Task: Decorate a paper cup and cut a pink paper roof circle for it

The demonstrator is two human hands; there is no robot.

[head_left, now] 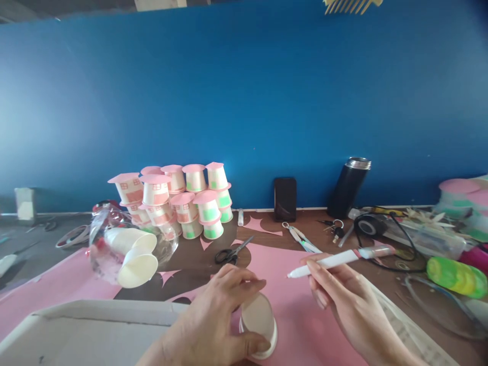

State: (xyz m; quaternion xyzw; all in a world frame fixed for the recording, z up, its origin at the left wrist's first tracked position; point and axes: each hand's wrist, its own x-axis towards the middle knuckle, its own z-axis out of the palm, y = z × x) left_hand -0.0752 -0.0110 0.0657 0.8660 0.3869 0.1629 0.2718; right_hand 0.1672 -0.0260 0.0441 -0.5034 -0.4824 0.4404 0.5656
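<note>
My left hand [221, 315] is closed around a white paper cup [258, 316], thumb on the near side and fingers on the far side. The cup appears upside down, over a sheet of pink paper [301, 320]. Off to the right, my right hand [346, 300] grips a white marker [335, 260]. Its uncapped tip points left, above the pink paper, apart from the cup. Black scissors [231, 252] lie just beyond my left hand. Several pink-roofed paper cups [156, 194] with red or green drawings stand stacked at the back left.
A clear bag of white cups [139, 267] lies left, behind a white box [110, 317]. At the back stand a black phone [285, 200] and a black bottle [347, 188]. Keys [336, 229], a cable [414, 239] and a green-yellow bottle [455, 276] are on the right.
</note>
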